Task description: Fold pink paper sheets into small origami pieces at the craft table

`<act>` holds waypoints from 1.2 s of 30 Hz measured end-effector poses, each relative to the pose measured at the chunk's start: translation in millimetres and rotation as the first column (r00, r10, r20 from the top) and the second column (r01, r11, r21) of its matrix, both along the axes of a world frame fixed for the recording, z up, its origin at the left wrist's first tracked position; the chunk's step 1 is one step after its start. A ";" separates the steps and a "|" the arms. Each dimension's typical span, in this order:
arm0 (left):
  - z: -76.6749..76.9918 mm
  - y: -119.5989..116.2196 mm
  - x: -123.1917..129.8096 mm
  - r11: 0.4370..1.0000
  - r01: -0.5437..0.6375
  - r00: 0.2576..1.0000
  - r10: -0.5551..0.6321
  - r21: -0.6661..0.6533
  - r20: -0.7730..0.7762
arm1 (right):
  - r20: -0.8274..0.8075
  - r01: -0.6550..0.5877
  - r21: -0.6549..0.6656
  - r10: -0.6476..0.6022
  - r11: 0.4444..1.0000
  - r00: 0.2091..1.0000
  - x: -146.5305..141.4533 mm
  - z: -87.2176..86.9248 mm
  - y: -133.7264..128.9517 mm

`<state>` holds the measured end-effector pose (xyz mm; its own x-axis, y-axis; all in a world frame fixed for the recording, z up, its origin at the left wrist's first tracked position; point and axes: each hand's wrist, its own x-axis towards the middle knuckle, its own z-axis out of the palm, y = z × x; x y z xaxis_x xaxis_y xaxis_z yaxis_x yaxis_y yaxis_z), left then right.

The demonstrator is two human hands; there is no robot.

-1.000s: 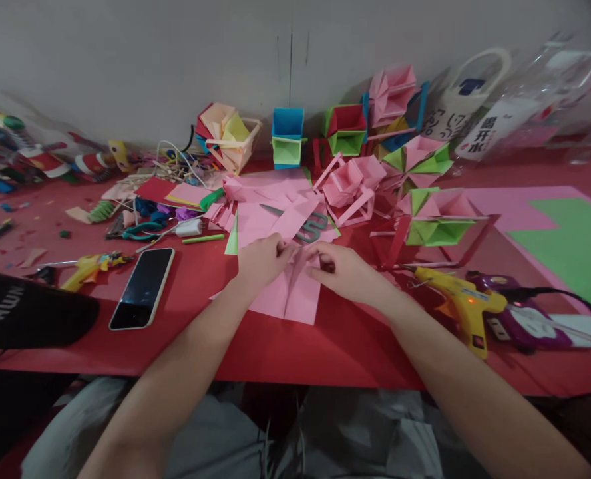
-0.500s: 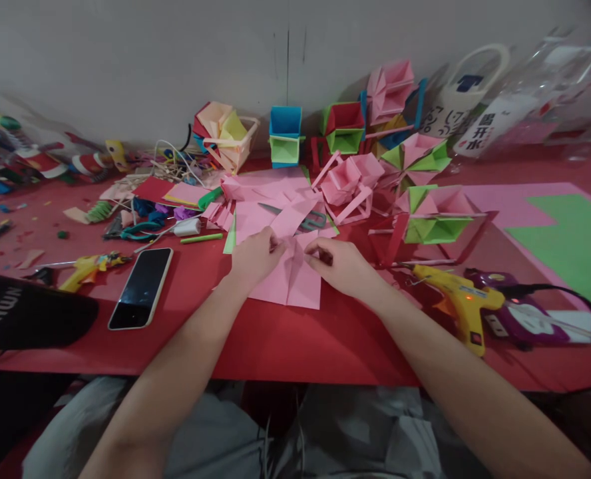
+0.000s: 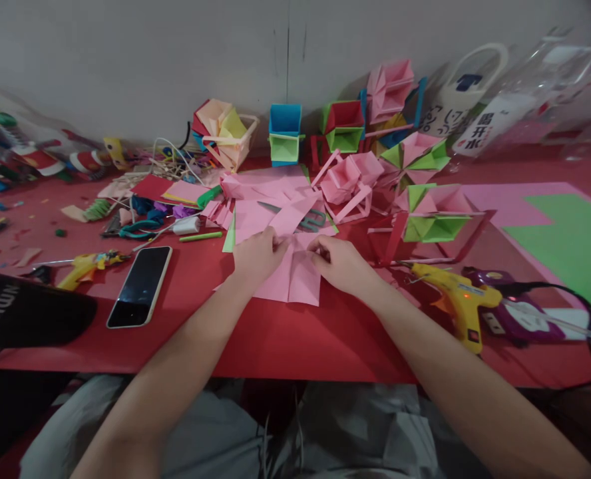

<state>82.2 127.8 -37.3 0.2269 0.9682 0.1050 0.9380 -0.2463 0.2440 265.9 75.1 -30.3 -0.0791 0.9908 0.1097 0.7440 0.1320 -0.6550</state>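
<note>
A creased sheet of pink paper (image 3: 295,283) lies in front of me, its folds meeting near the middle. My left hand (image 3: 259,253) is closed on the paper's left upper part, thumb and fingers pinched together. Opposite it, my right hand (image 3: 338,259) pinches the right upper part with curled fingers. Just beyond the hands, scissors (image 3: 313,221) lie partly under a pink paper strip (image 3: 293,216), on top of more pink sheets (image 3: 248,216).
Folded paper lanterns (image 3: 435,213) stand at the back and right. A yellow glue gun (image 3: 455,296) lies right, near a purple power strip (image 3: 520,313). To the left are a phone (image 3: 140,286), another glue gun (image 3: 88,266) and a black cylinder (image 3: 30,309).
My two hands have moved slightly apart along the pink paper, the right one a little to the right. Both still pinch it, and the central crease looks more spread.
</note>
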 end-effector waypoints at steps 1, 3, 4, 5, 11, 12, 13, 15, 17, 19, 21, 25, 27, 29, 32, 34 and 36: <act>-0.6 0.3 0.0 1.000 0.001 1.000 -0.001 0.005 0.001 | 0.003 -0.001 -0.013 0.001 1.000 1.000 0.3 -0.6 0.1; -1.7 0.8 0.0 1.000 0.001 1.000 -0.001 0.012 0.004 | 0.013 -0.009 -0.036 0.010 0.999 1.000 1.0 -1.6 0.4; -2.1 1.1 -0.1 1.000 0.001 1.000 -0.001 0.012 0.005 | 0.019 -0.012 -0.045 0.013 0.999 1.000 1.3 -2.0 0.5; -2.3 1.2 -0.1 1.000 0.000 1.000 0.000 0.011 0.006 | 0.024 -0.013 -0.052 0.014 0.999 1.000 1.5 -2.1 0.6; -2.8 1.4 -0.9 1.000 0.005 1.000 -0.005 0.003 0.004 | 0.008 -0.034 -0.076 0.034 0.997 0.999 3.0 0.6 -1.5; -2.9 1.3 -1.0 1.000 0.006 1.000 -0.006 0.002 0.006 | -0.004 -0.044 -0.075 0.044 0.996 0.999 3.5 1.7 -2.3; -3.1 1.3 -1.2 1.000 0.008 1.000 -0.008 0.001 0.008 | -0.018 -0.052 -0.073 0.050 0.996 0.999 4.0 3.0 -3.2; -3.4 1.3 -1.3 1.000 0.013 1.000 -0.013 0.003 0.013 | -0.036 -0.057 -0.070 0.055 0.996 0.998 5.1 6.0 -4.8; -3.6 1.3 -1.4 1.000 0.013 1.000 -0.013 0.011 0.012 | -0.029 -0.054 -0.072 0.052 0.996 0.998 6.0 9.1 -6.2; -3.4 1.3 -1.6 1.000 0.011 1.000 -0.011 0.017 0.007 | -0.024 -0.069 -0.065 0.068 0.996 0.997 6.6 11.6 -6.9; -2.6 1.2 -2.3 1.000 0.011 1.000 -0.011 0.019 0.009 | -0.033 -0.098 -0.025 0.097 0.995 0.995 6.4 13.0 -6.9; 0.5 0.1 -4.5 1.000 0.001 0.999 -0.002 0.019 0.037 | -0.054 -0.089 0.086 0.094 0.992 0.994 4.6 10.9 -4.4; 2.4 -0.5 -5.1 1.000 -0.006 0.999 0.005 0.022 0.048 | -0.074 -0.055 0.131 0.065 0.990 0.995 3.8 7.7 -2.2; 3.9 -0.8 -5.1 0.999 0.000 0.998 -0.002 0.034 0.055 | -0.091 -0.032 0.173 0.048 0.984 0.995 3.6 3.7 0.4; 4.5 -0.4 -4.3 1.000 0.027 0.999 -0.027 0.016 0.027 | -0.093 -0.018 0.214 0.039 0.977 0.995 3.6 -1.3 3.4; 3.5 0.1 -3.9 0.999 0.038 0.999 -0.038 -0.016 -0.020 | -0.096 -0.013 0.222 0.035 0.975 0.995 3.0 -2.2 3.9; 2.2 0.4 -3.7 0.999 0.041 0.997 -0.042 -0.028 -0.059 | -0.105 -0.006 0.199 0.028 0.980 0.994 1.8 -0.8 2.9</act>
